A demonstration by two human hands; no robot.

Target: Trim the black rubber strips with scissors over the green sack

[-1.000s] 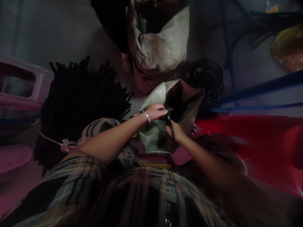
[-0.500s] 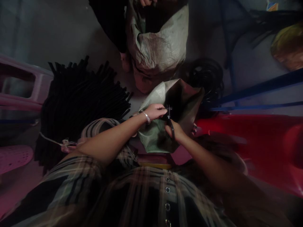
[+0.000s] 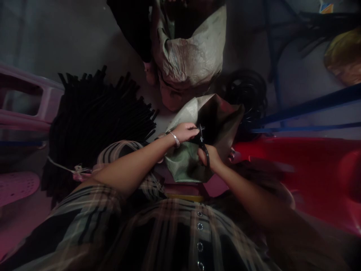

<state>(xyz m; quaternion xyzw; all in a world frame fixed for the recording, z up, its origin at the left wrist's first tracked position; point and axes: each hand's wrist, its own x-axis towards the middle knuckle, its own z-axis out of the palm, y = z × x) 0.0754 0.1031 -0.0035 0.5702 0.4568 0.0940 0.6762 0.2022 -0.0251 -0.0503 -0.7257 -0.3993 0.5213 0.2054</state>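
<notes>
My right hand (image 3: 208, 156) is wrapped round the black handles of a pair of scissors (image 3: 201, 138). Their blades point away from me and look nearly closed on a small dark piece (image 3: 203, 128). My left hand (image 3: 186, 132), with a silver bracelet at the wrist, pinches that piece, whose tip sticks out past the fingers; its kind is too small to make out. Beneath both hands an open greenish sack (image 3: 186, 165) stands between my knees, its inside dark.
A big bundle of black strips (image 3: 98, 109) lies to my left, beside a pink plastic stool (image 3: 50, 99). Ahead, a larger sack (image 3: 194, 56) stands near another person's foot (image 3: 150, 73). Right are a black coil (image 3: 248, 94), blue bars (image 3: 310, 103) and a red surface (image 3: 299, 162).
The scissors' blades, spread apart half a second ago, have come together at the dark piece. My left hand has hardly moved. The other person's hand at the far sack has mostly left the view.
</notes>
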